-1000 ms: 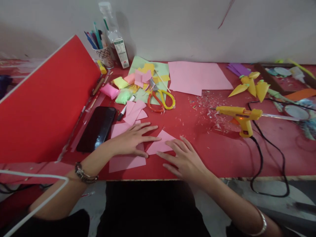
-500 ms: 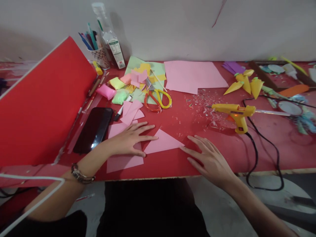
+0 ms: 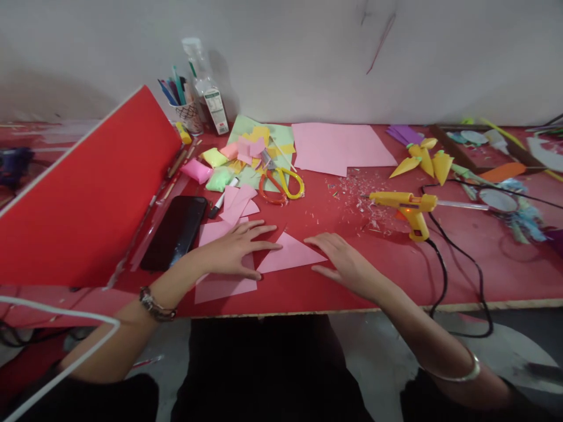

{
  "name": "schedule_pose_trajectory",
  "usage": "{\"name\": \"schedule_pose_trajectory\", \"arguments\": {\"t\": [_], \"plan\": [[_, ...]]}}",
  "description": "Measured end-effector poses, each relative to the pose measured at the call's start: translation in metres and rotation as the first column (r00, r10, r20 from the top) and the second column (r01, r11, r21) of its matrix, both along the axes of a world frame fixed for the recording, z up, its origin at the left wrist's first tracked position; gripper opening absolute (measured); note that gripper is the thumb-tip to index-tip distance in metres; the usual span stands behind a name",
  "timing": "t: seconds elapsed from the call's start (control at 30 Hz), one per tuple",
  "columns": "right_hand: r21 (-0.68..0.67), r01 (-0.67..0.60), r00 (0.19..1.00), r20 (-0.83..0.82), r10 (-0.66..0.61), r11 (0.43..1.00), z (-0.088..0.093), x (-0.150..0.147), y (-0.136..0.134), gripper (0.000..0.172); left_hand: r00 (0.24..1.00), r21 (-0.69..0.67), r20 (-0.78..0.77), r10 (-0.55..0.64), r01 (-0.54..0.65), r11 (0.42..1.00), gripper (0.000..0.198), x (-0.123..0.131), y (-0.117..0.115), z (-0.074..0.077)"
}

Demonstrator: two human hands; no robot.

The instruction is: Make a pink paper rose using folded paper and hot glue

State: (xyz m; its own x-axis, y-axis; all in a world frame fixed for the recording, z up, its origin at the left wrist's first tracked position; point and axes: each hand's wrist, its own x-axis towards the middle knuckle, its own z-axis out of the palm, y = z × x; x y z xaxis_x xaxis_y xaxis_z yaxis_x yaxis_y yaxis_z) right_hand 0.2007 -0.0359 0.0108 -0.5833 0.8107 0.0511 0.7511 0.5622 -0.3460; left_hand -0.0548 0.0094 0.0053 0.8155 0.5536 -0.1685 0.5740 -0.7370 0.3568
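Observation:
A pink paper triangle [image 3: 288, 255] lies flat on the red tabletop between my hands. Spread over a larger pink sheet [image 3: 226, 288], my left hand [image 3: 237, 249] has its fingers stretched out, and one fingertip rests at the triangle's left side. My right hand [image 3: 343, 261] is at the triangle's right point, fingers extended and thumb apart, covering the upper right edge a little; whether it presses the paper I cannot tell. Cut pink pieces [image 3: 237, 202] lie just beyond my left hand. Further back are scissors [image 3: 281, 186] with red and yellow handles.
On the right lies a yellow glue gun [image 3: 407, 205] with a black cord [image 3: 444, 281], paper scraps near its nozzle. A phone [image 3: 176, 231] and a leaning red board [image 3: 101, 199] are on the left. Behind stand a pen cup [image 3: 189, 117], a bottle [image 3: 211, 99] and a pink sheet [image 3: 338, 146].
My right hand has moved left, from the triangle's right tip to over its upper right edge. My left hand stays in place. The view has shifted slightly.

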Motion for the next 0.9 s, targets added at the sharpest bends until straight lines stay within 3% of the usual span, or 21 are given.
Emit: {"name": "schedule_pose_trajectory", "arguments": {"t": [0.17,0.33,0.43,0.57,0.6,0.67,0.73,0.8,0.9], "plan": [[-0.086,-0.016,1.0,-0.026,0.014,0.996,0.002,-0.014,0.007,0.037,0.998,0.038,-0.003,0.069,-0.069,0.997,0.06,0.011,-0.009,0.006],[-0.232,0.018,0.977,-0.204,-0.066,0.973,0.007,-0.016,0.005,0.045,0.993,0.16,0.089,0.082,-0.096,0.982,0.064,0.022,-0.014,0.004],[-0.408,0.014,0.939,-0.309,-0.152,0.913,0.008,-0.018,0.011,0.043,0.994,0.273,0.101,0.052,-0.078,0.959,0.065,0.031,-0.018,0.006],[-0.571,-0.034,0.833,-0.469,-0.293,0.82,0.006,-0.021,0.023,0.044,0.999,0.424,0.042,0.027,-0.043,0.905,0.083,0.044,-0.025,0.017],[-0.587,-0.041,0.815,-0.488,-0.313,0.809,0.006,-0.023,0.026,0.045,0.999,0.457,0.019,0.034,-0.039,0.889,0.081,0.046,-0.026,0.02],[-0.605,-0.052,0.808,-0.493,-0.323,0.794,0.009,-0.026,0.031,0.042,0.998,0.515,-0.046,0.04,-0.01,0.857,0.053,0.05,-0.026,0.027],[-0.602,-0.055,0.814,-0.489,-0.313,0.796,0.015,-0.028,0.034,0.037,0.995,0.543,-0.093,0.041,0.017,0.84,0.023,0.049,-0.025,0.034],[-0.564,-0.046,0.815,-0.498,-0.295,0.825,0.024,-0.028,0.036,0.03,0.996,0.522,-0.069,0.065,-0.019,0.852,0.024,0.046,-0.022,0.04],[-0.414,-0.069,0.818,-0.545,-0.186,0.907,0.042,-0.026,0.035,0.022,0.979,0.352,0.079,0.189,-0.205,0.914,0.022,0.037,-0.02,0.05]]}}
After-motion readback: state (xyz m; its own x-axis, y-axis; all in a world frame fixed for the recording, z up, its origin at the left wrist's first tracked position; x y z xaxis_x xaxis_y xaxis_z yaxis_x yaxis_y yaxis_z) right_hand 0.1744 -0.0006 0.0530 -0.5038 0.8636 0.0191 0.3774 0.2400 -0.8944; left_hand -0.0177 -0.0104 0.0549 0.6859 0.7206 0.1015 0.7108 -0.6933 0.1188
